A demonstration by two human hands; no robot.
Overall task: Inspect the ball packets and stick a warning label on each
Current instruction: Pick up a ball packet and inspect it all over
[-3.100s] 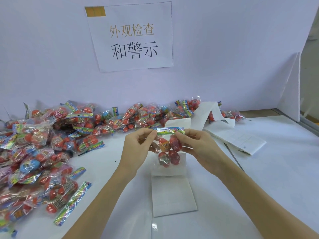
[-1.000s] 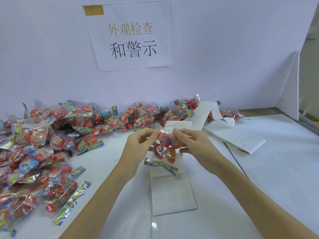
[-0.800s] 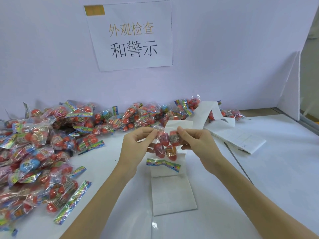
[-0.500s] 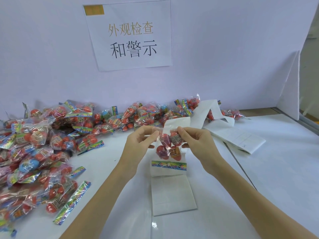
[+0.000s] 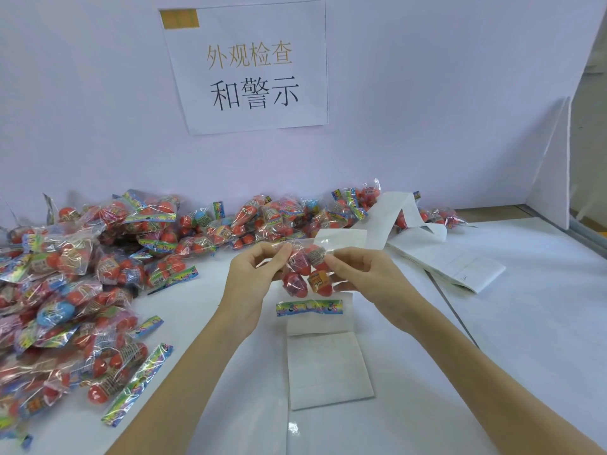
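Note:
A clear packet of red balls (image 5: 307, 270) hangs upside down between my hands above the table, its colourful header strip (image 5: 309, 307) at the bottom. My left hand (image 5: 253, 277) pinches the packet's upper left corner. My right hand (image 5: 361, 274) pinches its upper right corner. A strip of white label backing paper (image 5: 328, 366) lies on the table under the packet and runs back towards a folded stack of label sheets (image 5: 453, 264).
A big heap of ball packets (image 5: 75, 284) covers the left of the white table and runs along the back wall (image 5: 282, 215). A paper sign (image 5: 249, 64) hangs on the wall. A white board (image 5: 551, 169) leans at the right.
The packet has been flipped over: its header strip was on top between my fingers and now hangs level at the bottom. Both hands stay in place, holding it.

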